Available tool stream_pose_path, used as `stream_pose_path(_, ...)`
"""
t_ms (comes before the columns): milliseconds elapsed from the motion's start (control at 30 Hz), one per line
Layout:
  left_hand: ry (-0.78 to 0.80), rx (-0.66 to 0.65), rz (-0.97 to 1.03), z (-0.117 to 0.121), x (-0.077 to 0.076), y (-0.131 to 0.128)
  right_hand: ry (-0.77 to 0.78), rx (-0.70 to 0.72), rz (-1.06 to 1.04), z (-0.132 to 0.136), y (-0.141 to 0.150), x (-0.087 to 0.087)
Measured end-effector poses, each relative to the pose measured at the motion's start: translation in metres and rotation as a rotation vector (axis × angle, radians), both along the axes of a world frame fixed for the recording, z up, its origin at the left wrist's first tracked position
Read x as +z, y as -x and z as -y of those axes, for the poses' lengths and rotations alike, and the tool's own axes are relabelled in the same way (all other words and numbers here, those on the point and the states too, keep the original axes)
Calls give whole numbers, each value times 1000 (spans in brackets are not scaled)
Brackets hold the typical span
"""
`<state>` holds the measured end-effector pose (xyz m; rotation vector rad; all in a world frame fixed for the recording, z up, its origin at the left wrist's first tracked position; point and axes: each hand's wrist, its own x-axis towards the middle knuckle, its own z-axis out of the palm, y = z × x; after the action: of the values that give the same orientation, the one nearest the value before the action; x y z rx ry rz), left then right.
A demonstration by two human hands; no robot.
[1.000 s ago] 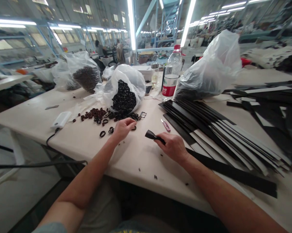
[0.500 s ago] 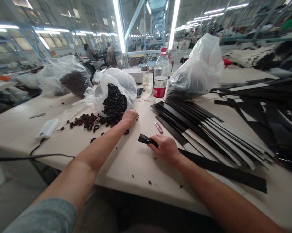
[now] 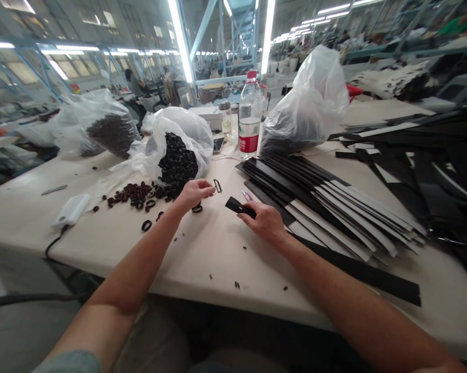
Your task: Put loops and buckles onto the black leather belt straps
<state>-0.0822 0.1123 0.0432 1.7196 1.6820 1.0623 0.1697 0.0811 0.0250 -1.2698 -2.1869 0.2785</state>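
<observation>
My left hand (image 3: 192, 192) is closed in a pinch on a small metal buckle (image 3: 217, 185), held just above the table beside a heap of black rings (image 3: 178, 165) spilling from a white bag. My right hand (image 3: 265, 221) grips the folded end of a long black strap (image 3: 239, 207). The strap's tip points toward the buckle, a short gap apart. The rest of the strap (image 3: 373, 280) runs back along the table under my right forearm.
Loose brown and black rings (image 3: 134, 192) lie left of my hand. A stack of black straps (image 3: 326, 202) fans out on the right. A water bottle (image 3: 249, 122), plastic bags (image 3: 307, 106), a white power bank (image 3: 71, 210) and a pink cutter (image 3: 246, 195) are on the table.
My left hand reached to the ring heap by the bag, then drew back with a metal buckle pinched in it. My right hand kept the strap end and lifted it slightly.
</observation>
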Motion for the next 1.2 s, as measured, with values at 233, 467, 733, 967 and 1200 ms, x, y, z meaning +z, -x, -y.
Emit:
stream_pose_path(233, 62, -43, 771, 61, -9, -19, -6, -17, -86, 2, 2, 2)
stream_pose_path(467, -49, -133, 678, 81, -23, -39, 32, 79, -64, 9, 4, 4)
stream_pose_path(733, -172, -123, 626, 89, -24, -38, -112, 151, 44, 18, 4, 5)
stream_pose_path(967, -388, -193, 424, 95, -22, -34, -281, 167, 117, 24, 1, 8)
stream_pose_path(1200, -572, -49, -15, 101, -14, -33, -279, 118, 117, 17, -2, 10)
